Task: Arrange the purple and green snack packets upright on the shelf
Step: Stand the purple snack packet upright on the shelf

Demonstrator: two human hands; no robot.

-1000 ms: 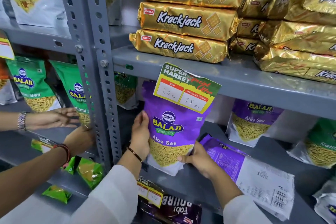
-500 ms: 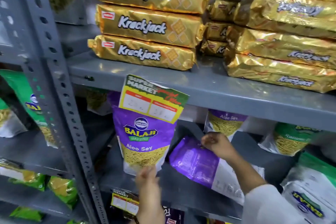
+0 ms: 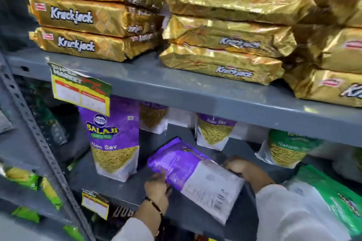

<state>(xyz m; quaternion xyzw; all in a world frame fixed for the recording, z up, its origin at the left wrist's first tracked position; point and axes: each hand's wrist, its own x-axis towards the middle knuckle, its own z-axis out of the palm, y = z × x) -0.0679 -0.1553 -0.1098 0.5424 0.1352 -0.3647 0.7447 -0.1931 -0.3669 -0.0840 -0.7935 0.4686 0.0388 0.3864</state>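
A purple and white packet (image 3: 195, 174) lies back side up on the grey shelf (image 3: 109, 188). My left hand (image 3: 157, 189) grips its near left edge. My right hand (image 3: 242, 168) holds its far right edge. Left of it a purple Aloo Sev packet (image 3: 114, 143) stands upright, free of both hands. Further back stand two more purple packets (image 3: 213, 133) (image 3: 153, 118) and a green packet (image 3: 286, 148). Another green packet (image 3: 333, 199) lies at the right edge of the shelf.
Gold Krackjack packs (image 3: 221, 62) are stacked on the shelf above. A price tag (image 3: 80, 88) hangs from that shelf's edge. A perforated grey upright (image 3: 39, 143) stands at the left, with green packets (image 3: 25, 178) beyond it. A second price tag (image 3: 95, 203) hangs below.
My left hand left the upright purple packet and took hold of the lying packet's near edge. My right hand shifted to its far right side. The view moved right.
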